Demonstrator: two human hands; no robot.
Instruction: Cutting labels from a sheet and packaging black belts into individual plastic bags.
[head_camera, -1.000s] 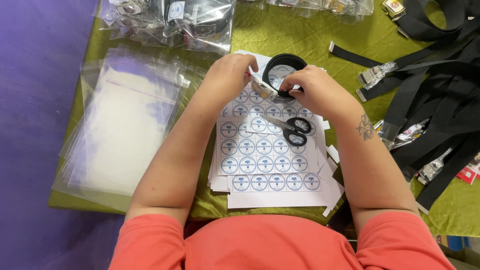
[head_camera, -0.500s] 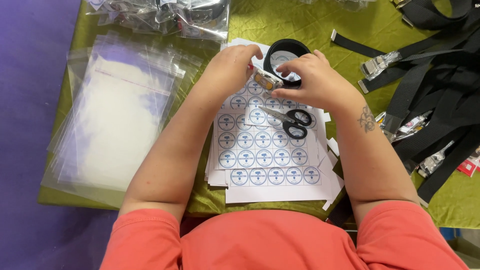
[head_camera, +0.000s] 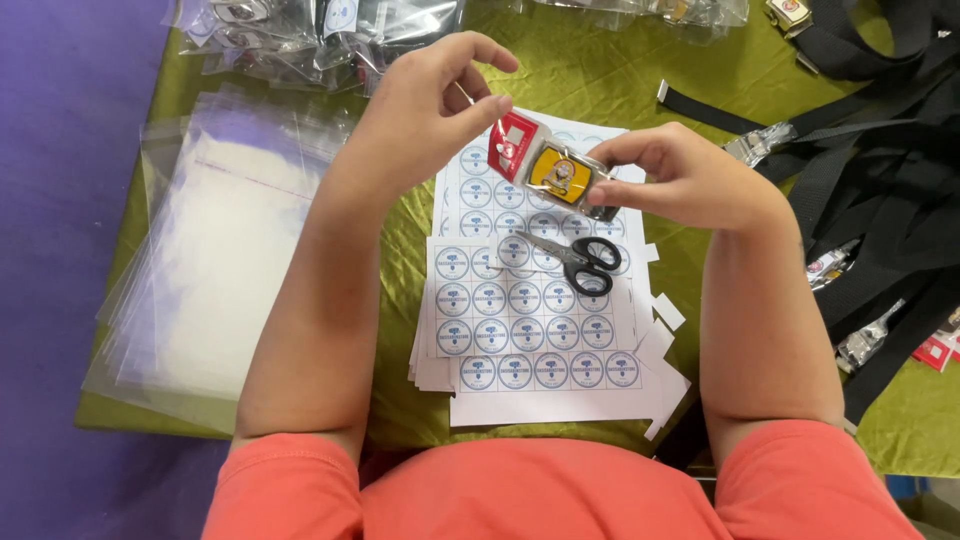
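From the head camera, looking down over an orange-sleeved torso, both hands are raised above a green-covered table (head_camera: 600, 70). The right hand (head_camera: 690, 180) is closed in a pinch on a metal buckle with a yellow face (head_camera: 560, 172), holding it just over the top of the paper sheets. The left hand (head_camera: 430, 105) has its fingers curled, thumb and forefinger pinching a thin string that leads to a small red tag (head_camera: 512, 145), which hangs touching the buckle's left edge. Below the hands lies a stack of sticker sheets (head_camera: 530, 340) printed with rows of round blue-and-white labels; black-handled scissors (head_camera: 570, 258) rest on it, blades pointing left, well clear of both hands. White paper offcuts (head_camera: 662, 345) lie along the stack's right edge. To the left, a pile of clear plastic bags (head_camera: 210, 270) lies flat, overhanging the purple surface. Along the top, filled clear bags (head_camera: 310, 35) are heaped. On the right, black straps with metal clasps (head_camera: 880, 200) spread across the cloth.
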